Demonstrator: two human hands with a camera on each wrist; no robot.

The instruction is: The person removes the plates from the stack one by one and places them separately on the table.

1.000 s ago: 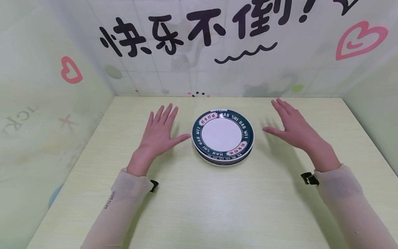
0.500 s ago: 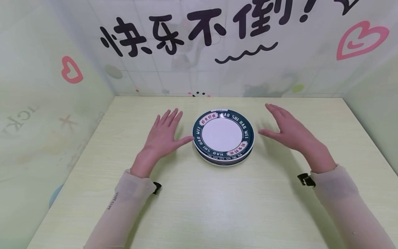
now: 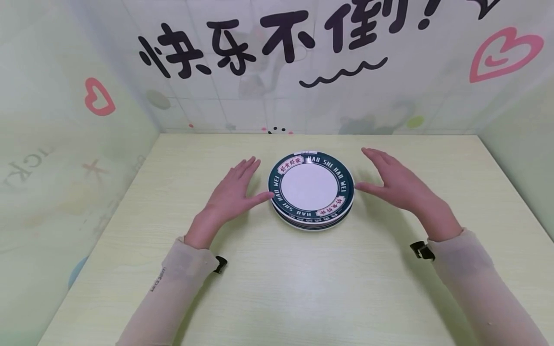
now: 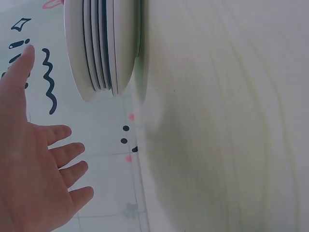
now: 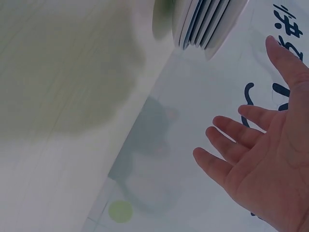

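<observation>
A stack of several plates [image 3: 309, 187] sits on the table, the top one white in the middle with a dark green lettered rim. To its left is my left hand [image 3: 229, 194], fingers extended and thumb tip overlapping the rim in the head view. On the other side my right hand [image 3: 400, 187] is held with thumb spread, its tip right at the plates' right edge. Both wrist views show the stack's edge, the layered plates [image 4: 99, 43] beside the left hand [image 4: 36, 174] and the same plates [image 5: 205, 24] beyond the right hand [image 5: 270, 159]. Neither hand grips anything.
The pale wood-grain table [image 3: 303, 288] reaches back to a printed wall cloth [image 3: 277, 105] with black characters and pink hearts. Cloth panels [image 3: 65, 192] also line the left and right sides.
Both hands have moved inward toward the plate stack, the left to the right and the right to the left. The plates have not moved.
</observation>
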